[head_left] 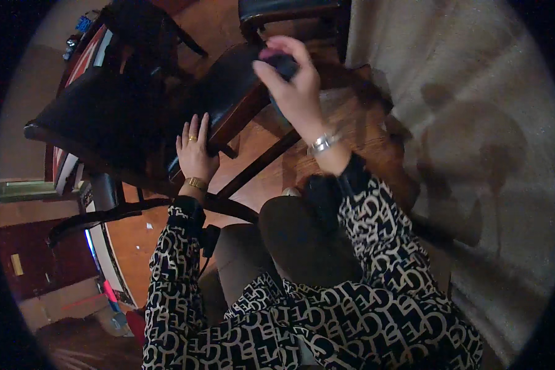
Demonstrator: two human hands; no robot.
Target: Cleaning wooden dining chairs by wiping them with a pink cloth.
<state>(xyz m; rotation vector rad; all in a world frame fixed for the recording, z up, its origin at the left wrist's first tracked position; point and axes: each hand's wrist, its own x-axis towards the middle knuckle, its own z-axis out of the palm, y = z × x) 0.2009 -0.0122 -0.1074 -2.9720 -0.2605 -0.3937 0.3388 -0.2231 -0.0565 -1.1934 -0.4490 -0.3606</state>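
Observation:
In my right hand (pixel 296 83) is a small dark object (pixel 284 64) with a pinkish part, gripped between thumb and fingers; blur hides what it is. The hand is raised above the far end of a chair's dark padded seat (pixel 226 88). My left hand (pixel 198 150) rests flat on the near edge of that seat, fingers extended, with nothing visible in it. The chair has a dark wooden frame, and its backrest (pixel 101 125) lies to the left. A ring and a gold-coloured watch are on the left hand and wrist; a silver-coloured band circles the right wrist.
Another dark chair (pixel 291 9) stands at the top. A pale curtain (pixel 481 115) hangs along the right side, with shadows on it. Below the chair is a wooden floor (pixel 254 171) with small white scraps at the left. Chair legs and a crossbar are near my knees.

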